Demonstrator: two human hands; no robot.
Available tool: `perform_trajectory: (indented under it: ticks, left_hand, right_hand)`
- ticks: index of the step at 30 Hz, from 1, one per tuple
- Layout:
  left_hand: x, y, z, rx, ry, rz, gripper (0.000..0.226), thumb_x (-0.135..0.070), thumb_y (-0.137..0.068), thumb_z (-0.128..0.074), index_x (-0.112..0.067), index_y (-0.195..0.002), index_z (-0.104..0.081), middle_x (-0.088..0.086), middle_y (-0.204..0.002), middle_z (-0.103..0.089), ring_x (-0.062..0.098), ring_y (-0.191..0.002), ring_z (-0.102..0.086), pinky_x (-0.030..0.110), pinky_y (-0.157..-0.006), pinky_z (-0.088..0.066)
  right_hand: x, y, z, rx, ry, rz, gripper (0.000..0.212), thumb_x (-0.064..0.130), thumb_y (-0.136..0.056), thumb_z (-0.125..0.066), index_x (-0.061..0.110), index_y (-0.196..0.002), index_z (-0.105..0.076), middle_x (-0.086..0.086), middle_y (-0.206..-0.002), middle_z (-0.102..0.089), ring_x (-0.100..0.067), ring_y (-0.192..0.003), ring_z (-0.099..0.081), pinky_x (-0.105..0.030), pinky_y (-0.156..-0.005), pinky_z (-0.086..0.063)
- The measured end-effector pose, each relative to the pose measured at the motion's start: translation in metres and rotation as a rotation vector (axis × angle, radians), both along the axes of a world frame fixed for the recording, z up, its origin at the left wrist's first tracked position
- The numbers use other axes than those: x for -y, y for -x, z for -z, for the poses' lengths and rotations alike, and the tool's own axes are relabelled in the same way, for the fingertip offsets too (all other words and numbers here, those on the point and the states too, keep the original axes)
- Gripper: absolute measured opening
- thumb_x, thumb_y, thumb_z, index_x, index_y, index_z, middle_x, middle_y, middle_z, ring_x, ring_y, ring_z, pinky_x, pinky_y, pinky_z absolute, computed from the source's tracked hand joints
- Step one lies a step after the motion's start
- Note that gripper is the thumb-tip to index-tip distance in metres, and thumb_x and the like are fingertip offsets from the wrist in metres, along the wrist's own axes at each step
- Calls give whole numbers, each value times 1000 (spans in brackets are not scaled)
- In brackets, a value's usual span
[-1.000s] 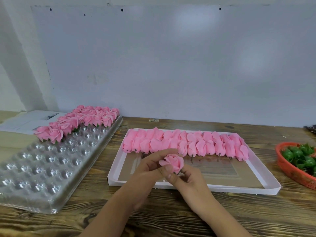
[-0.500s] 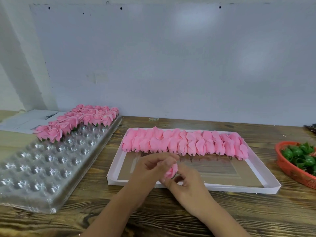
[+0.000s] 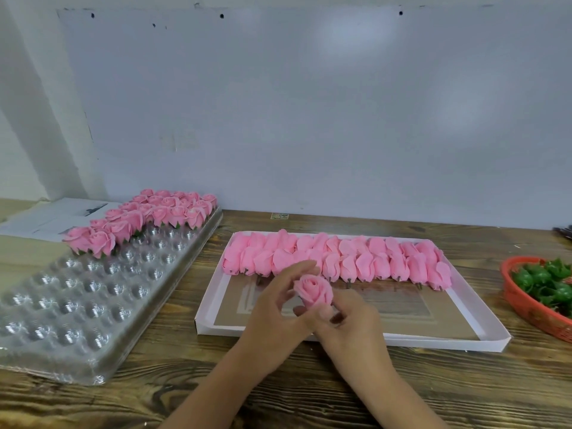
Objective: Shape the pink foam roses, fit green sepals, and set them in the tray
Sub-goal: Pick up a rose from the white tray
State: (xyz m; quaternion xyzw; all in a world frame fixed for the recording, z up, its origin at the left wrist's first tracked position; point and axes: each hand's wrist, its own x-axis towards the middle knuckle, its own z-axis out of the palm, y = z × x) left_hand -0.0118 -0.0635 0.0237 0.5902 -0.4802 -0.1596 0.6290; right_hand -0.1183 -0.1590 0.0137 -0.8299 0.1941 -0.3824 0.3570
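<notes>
While the pink foam rose (image 3: 313, 291) was held above the near part of the white box lid (image 3: 402, 342), its bloom faced up and slightly toward the camera, so its long axis ran from the hidden base below to the open petals above. The right hand (image 3: 349, 323) gripped the rose from beneath, with its fingers (image 3: 325, 311) curled around the lower end. The left hand (image 3: 272, 308) sat on the rose's left side; its fingers were spread apart, with the tips at the outer petals, but contact could not be confirmed. The base was concealed by the right hand.

The green sepals (image 3: 544, 281) lay in the red basket (image 3: 520, 305) well apart to the right, nearer the right hand. The clear tray (image 3: 93, 305), with finished roses (image 3: 145, 218) along its far edge, lay to the left, nearer the left hand. Shaping appeared nearly complete; fitting a sepal would likely require exposing the base.
</notes>
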Motion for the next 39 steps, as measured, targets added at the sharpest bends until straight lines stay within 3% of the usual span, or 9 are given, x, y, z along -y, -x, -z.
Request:
perform_trajectory:
  ticks: [4,10,15,17,19,24,28,33,39]
  left_hand:
    - [1,3,-1,-33,68,-74,35,-59,-80,-71,-36,-106,-75,-9,-101,-75,5,-94,-70,12,-80,-51]
    - [2,0,3,-2,-136,-61,34,-62,-77,-67,-44,-105,-71,-21,-101,-73,-3,-95,-68,8,-78,-49]
    - [2,1,4,46,-227,-2,40,-55,-74,-74,-57,-111,-57,-26,-107,-67,-7,-101,-63,5,-83,-45]
    - [2,-1,5,1,-221,-1,62,-58,-70,-79,-60,-124,-48,-30,-116,-63,-9,-111,-59,8,-90,-46]
    - [2,-2,6,-37,-203,-28,72,-56,-67,-82,-58,-129,-46,-29,-123,-62,-6,-117,-58,17,-95,-49]
    - [4,-1,3,-24,-94,-84,35,-44,-70,-78,-42,-104,-72,-15,-104,-74,5,-103,-67,21,-82,-55]
    - [2,-3,2,-11,-125,-123,30,-31,-78,-82,-36,-106,-74,-16,-105,-74,4,-106,-66,25,-88,-55]
    - [-3,-19,-15,-131,-71,-239,23,-26,-73,-85,-27,-95,-78,-6,-90,-78,7,-86,-73,18,-73,-57]
    - [-17,-96,-56,-185,-75,-475,22,-13,-77,-84,-28,-91,-74,-7,-85,-76,4,-77,-70,16,-64,-56]
  right_hand:
    - [-5,-4,-1,-30,140,35,34,57,-73,-54,51,-106,-52,44,-97,-54,4,-89,-53,-11,-63,-40]
    - [-1,-4,15,-28,110,57,11,26,-74,-79,29,-77,-69,19,-72,-61,-2,-83,-55,-16,-68,-43]
    - [-5,-3,11,30,10,78,24,47,-72,-75,35,-86,-61,12,-76,-64,-2,-71,-58,-25,-57,-47]
    - [-6,-4,10,78,-59,108,24,59,-66,-75,41,-78,-64,7,-64,-59,-2,-66,-59,-17,-54,-45]
    - [-5,-5,8,115,-75,138,13,53,-67,-75,53,-67,-61,12,-62,-55,5,-65,-58,-8,-53,-40]
    - [-4,-4,8,77,-55,140,7,55,-69,-52,54,-63,-56,13,-67,-56,3,-74,-56,-9,-57,-40]
    - [-3,-6,10,4,-1,122,4,56,-72,-50,56,-76,-51,19,-75,-57,7,-86,-54,-9,-61,-41]
    - [0,-6,11,-56,-28,101,47,39,-82,-71,45,-122,-48,27,-105,-56,6,-102,-52,-12,-75,-46]
    - [1,-1,10,21,-97,122,41,25,-89,-66,33,-127,-54,23,-110,-57,3,-100,-54,-6,-75,-43]
